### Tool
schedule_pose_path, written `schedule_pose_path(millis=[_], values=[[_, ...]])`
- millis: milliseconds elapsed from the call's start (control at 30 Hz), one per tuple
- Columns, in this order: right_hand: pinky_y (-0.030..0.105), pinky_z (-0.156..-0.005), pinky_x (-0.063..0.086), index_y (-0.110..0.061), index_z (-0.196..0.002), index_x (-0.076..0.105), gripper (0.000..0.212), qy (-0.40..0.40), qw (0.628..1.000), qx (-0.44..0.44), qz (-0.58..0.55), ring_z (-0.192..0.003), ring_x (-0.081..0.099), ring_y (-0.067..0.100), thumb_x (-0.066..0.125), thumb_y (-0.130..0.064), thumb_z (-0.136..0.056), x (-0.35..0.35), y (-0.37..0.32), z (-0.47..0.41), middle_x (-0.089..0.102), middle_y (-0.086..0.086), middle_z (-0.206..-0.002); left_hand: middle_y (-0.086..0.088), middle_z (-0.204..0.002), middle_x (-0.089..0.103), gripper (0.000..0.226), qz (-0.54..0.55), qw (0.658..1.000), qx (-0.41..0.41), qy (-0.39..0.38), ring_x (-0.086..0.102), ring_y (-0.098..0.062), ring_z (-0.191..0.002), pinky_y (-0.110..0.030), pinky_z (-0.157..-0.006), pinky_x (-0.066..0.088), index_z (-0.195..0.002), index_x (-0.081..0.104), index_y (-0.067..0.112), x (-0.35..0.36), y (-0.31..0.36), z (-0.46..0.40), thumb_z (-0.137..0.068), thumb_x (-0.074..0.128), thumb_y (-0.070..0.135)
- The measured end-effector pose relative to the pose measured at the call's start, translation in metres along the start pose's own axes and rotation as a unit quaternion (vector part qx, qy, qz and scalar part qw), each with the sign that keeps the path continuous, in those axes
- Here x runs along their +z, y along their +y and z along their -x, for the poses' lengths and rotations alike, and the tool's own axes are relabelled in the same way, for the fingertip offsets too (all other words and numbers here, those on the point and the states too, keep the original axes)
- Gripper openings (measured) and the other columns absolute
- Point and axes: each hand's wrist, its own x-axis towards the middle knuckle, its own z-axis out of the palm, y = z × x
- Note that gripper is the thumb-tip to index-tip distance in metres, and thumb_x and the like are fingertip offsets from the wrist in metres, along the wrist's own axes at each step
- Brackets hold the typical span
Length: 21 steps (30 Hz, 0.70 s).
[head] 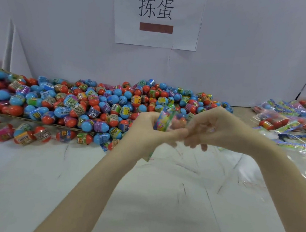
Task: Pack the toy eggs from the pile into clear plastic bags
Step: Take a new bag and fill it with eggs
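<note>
Roughly centred, hands: both raised above the desk (pixel 30 179), meeting in front of the near edge of the egg pile.
Left hand (pixel 147 128): fingers curled round a bag header card (pixel 164 118), a colourful printed strip that stands nearly upright between thumb and fingers.
Right hand (pixel 216 127): fingers bent, fingertips pinching the thin clear film of the bag just beside the left hand's fingertips; the two hands touch or nearly touch there.
Clear plastic bag (pixel 187 156): hangs below both hands as faint, creased film, hard to trace against the pale desk; whether it holds any egg I cannot tell, though a blurred pinkish shape shows between the hands.
Pile of toy eggs (pixel 93 102): a wide heap of blue and red-orange eggs with printed shrink bands, spread along the back of the desk from the far left to just behind the hands, against the wall.
Cardboard sheet (pixel 36 120): a flat brown edge shows under the left part of the pile; several eggs lie on the desk in front of it.
Packed bags (pixel 286 115): a heap of filled clear bags with colourful headers at the far right of the desk, well apart from the loose pile.
Loose film (pixel 304 164): more clear plastic lies at the right edge, beside the right forearm.
Paper sign (pixel 158 17): white sheet on the wall above the pile, with two large black characters and a brown-red bar beneath.
Wall (pixel 63 32): pale, plain, directly behind the desk.
</note>
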Motion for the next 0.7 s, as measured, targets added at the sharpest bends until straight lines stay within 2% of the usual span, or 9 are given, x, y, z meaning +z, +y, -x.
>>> schedule_pose_path(millis=[33, 67, 200, 300, 400, 467, 533, 600, 700], values=[[0.018, -0.049, 0.048, -0.026, -0.070, 0.068, 0.012, -0.004, 1.000, 0.009, -0.001, -0.050, 0.059, 0.007, 0.075, -0.017, -0.066, 0.002, 0.001, -0.001, 0.069, -0.001, -0.064, 0.009, -0.059, 0.068, 0.007, 0.025, 1.000, 0.000, 0.004, 0.063, 0.000, -0.051, -0.007, -0.048, 0.045, -0.071, 0.069, 0.018, -0.002, -0.002, -0.001, -0.072, 0.076, 0.016], [0.018, -0.049, 0.048, -0.026, -0.073, 0.068, 0.015, -0.008, 1.000, 0.024, 0.000, -0.050, 0.059, 0.006, 0.076, -0.019, -0.063, 0.004, 0.003, -0.001, 0.069, -0.003, -0.065, 0.009, -0.054, 0.067, 0.016, 0.027, 0.999, 0.010, 0.022, 0.063, -0.002, -0.048, -0.008, -0.047, 0.045, -0.063, 0.069, 0.019, -0.004, -0.006, -0.001, -0.074, 0.073, 0.008], [0.020, -0.050, 0.047, -0.028, -0.078, 0.062, 0.028, 0.014, 0.979, 0.164, 0.122, -0.046, 0.056, 0.001, 0.083, -0.017, -0.063, 0.000, 0.026, 0.004, 0.063, -0.011, -0.057, 0.006, -0.056, 0.068, 0.022, 0.112, 0.984, 0.015, 0.138, 0.064, -0.009, -0.048, -0.018, -0.048, 0.052, -0.064, 0.067, 0.017, -0.008, -0.025, 0.000, -0.081, 0.066, 0.003], [0.028, -0.063, 0.045, -0.025, -0.089, 0.065, 0.023, 0.231, 0.898, 0.233, 0.291, -0.070, 0.058, 0.011, 0.078, -0.021, -0.070, -0.002, 0.051, 0.014, 0.060, -0.014, -0.070, 0.008, -0.056, 0.069, 0.018, 0.135, 0.967, 0.007, 0.214, 0.065, -0.007, -0.050, -0.019, -0.052, 0.051, -0.068, 0.066, 0.017, -0.008, -0.035, 0.003, -0.083, 0.064, 0.007], [0.017, -0.065, 0.046, -0.014, -0.104, 0.058, 0.036, 0.488, 0.856, 0.159, 0.060, -0.076, 0.058, 0.013, 0.074, -0.029, -0.075, 0.020, 0.057, 0.018, 0.061, -0.008, -0.084, 0.010, -0.058, 0.069, 0.011, 0.221, 0.932, -0.013, 0.287, 0.064, -0.002, -0.052, -0.016, -0.053, 0.053, -0.073, 0.066, 0.015, -0.003, -0.043, 0.008, -0.083, 0.064, 0.011], [0.017, -0.066, 0.046, -0.011, -0.108, 0.057, 0.059, 0.445, 0.857, 0.148, -0.216, -0.081, 0.061, 0.014, 0.071, -0.045, -0.062, 0.048, 0.043, 0.014, 0.064, -0.002, -0.092, 0.011, -0.056, 0.067, 0.011, 0.284, 0.899, -0.043, 0.330, 0.062, 0.000, -0.051, -0.016, -0.053, 0.053, -0.072, 0.064, 0.017, 0.004, -0.046, 0.012, -0.083, 0.065, 0.013], [0.025, -0.070, 0.051, -0.009, -0.112, 0.056, 0.076, 0.302, 0.851, 0.171, -0.395, -0.087, 0.065, 0.018, 0.075, -0.050, -0.050, 0.078, 0.034, 0.009, 0.066, 0.003, -0.099, 0.011, -0.053, 0.065, 0.012, 0.328, 0.871, -0.061, 0.359, 0.059, 0.000, -0.048, -0.014, -0.049, 0.050, -0.071, 0.064, 0.017, 0.013, -0.046, 0.016, -0.083, 0.066, 0.016], [0.026, -0.073, 0.055, -0.008, -0.108, 0.062, 0.067, 0.195, 0.855, 0.172, -0.449, -0.090, 0.067, 0.019, 0.083, -0.042, -0.055, 0.097, 0.024, 0.004, 0.070, 0.005, -0.100, 0.011, -0.053, 0.064, 0.012, 0.357, 0.851, -0.068, 0.379, 0.057, -0.001, -0.047, -0.014, -0.046, 0.047, -0.070, 0.065, 0.017, 0.023, -0.044, 0.023, -0.082, 0.066, 0.018], [0.020, -0.068, 0.054, -0.011, -0.084, 0.074, 0.036, 0.172, 0.849, 0.141, -0.480, -0.078, 0.067, 0.016, 0.079, -0.032, -0.055, 0.110, 0.018, -0.002, 0.071, 0.007, -0.087, 0.010, -0.059, 0.068, 0.008, 0.390, 0.833, -0.061, 0.389, 0.062, 0.000, -0.052, -0.012, -0.048, 0.048, -0.072, 0.066, 0.016, 0.032, -0.039, 0.033, -0.078, 0.067, 0.020]])
